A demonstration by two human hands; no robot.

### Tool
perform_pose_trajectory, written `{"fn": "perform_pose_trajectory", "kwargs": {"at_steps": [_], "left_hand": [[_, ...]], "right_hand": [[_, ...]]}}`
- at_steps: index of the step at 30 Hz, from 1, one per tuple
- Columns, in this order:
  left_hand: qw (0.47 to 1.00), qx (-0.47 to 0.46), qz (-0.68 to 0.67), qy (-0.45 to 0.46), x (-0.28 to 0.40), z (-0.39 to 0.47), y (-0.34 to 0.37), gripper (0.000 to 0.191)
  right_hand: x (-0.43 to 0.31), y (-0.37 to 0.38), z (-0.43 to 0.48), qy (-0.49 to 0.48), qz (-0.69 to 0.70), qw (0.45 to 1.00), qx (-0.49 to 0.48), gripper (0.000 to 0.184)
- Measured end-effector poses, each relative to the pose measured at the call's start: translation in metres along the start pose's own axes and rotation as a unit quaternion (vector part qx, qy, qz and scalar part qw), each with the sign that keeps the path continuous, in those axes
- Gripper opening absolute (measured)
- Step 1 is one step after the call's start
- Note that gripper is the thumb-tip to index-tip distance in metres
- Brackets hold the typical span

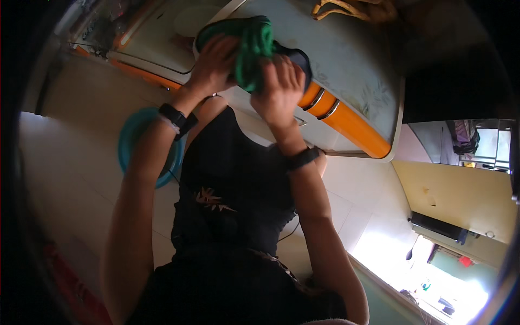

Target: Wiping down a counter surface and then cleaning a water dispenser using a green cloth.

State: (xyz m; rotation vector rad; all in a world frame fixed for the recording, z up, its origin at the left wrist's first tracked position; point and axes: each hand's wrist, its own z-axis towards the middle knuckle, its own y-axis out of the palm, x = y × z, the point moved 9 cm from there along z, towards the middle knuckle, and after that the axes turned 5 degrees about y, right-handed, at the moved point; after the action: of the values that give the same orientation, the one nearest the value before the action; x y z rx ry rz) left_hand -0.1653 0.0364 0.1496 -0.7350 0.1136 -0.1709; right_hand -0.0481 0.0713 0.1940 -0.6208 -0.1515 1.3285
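A bunched green cloth (254,55) is held up over the near edge of a pale-topped cabinet (345,61). My left hand (215,63) grips its left side, with the fingers curled over the fabric. On the other side my right hand (280,87) holds the cloth's lower right part, its fingers bent and slightly blurred. Behind the right fingers shows a dark item (301,63) with a rounded edge; what it is cannot be told. Both palms are hidden from the camera.
A teal plastic basin (126,142) stands on the tiled floor, left of my legs. Orange trim with metal bands (353,130) runs along the cabinet's front. A wooden branch-like piece (341,10) sits on top. Bright light falls at the lower right.
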Motion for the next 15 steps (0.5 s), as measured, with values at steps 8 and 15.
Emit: {"fn": "perform_pose_trajectory", "kwargs": {"at_steps": [8, 15], "left_hand": [[0.999, -0.012, -0.027, -0.038, 0.021, 0.02, -0.001, 0.061], [1.0, -0.002, -0.022, 0.018, 0.116, 0.05, 0.044, 0.051]], "right_hand": [[0.018, -0.009, -0.002, 0.045, 0.051, 0.997, 0.04, 0.037], [0.072, -0.081, -0.035, 0.076, -0.005, 0.996, 0.036, 0.03]]}}
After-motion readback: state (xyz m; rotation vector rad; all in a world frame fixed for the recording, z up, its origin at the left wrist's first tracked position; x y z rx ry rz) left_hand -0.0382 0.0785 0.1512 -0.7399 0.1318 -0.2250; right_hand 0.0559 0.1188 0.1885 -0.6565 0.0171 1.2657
